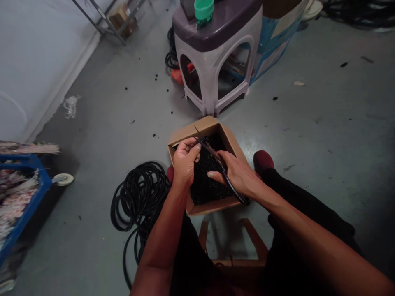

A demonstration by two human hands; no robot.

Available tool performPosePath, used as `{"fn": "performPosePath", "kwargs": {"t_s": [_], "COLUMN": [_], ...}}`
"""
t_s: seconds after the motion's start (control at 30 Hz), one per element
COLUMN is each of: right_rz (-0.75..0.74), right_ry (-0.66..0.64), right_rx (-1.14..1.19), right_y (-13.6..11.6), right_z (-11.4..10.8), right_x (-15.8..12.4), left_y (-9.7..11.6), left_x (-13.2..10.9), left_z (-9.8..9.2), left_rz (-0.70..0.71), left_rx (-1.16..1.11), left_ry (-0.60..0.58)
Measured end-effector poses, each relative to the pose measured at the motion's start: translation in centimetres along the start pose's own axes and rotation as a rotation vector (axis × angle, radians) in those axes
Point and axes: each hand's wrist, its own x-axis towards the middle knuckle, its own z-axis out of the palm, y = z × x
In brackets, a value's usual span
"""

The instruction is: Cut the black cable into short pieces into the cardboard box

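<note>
A glossy black rubber hose (pixel 237 196) runs through my half-closed right hand (pixel 236 174), which has hold of it above a tangled heap of thin black rubber pieces (pixel 206 185) inside a tan cardboard box (pixel 197 128). My left hand (pixel 184 160) curls shut around a slim dark pointed tool (pixel 201 140). A looped coil of black rubber tubing (pixel 138 201) lies on the smooth grey concrete floor (pixel 308 123), just beside the box.

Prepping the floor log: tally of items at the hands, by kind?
Hands: 2 (left hand, right hand)
Scissors: 1
Cardboard box: 1
Black hose coil: 1
Total: 5
</note>
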Motion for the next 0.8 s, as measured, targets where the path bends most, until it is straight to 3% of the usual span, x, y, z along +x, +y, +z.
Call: {"fn": "performPosePath", "kwargs": {"t_s": [0.43, 0.8], "right_rz": [0.034, 0.060], "right_ry": [-0.037, 0.000], "right_rx": [0.119, 0.051], "right_y": [0.31, 0.43], "right_z": [0.40, 0.61], "right_x": [0.12, 0.34], "left_y": [-0.44, -0.78], "left_x": [-0.30, -0.44], "left_z": [-0.01, 0.25], "left_rz": [-0.008, -0.010], "left_rx": [0.078, 0.108], "left_ry": [0.012, 0.018]}}
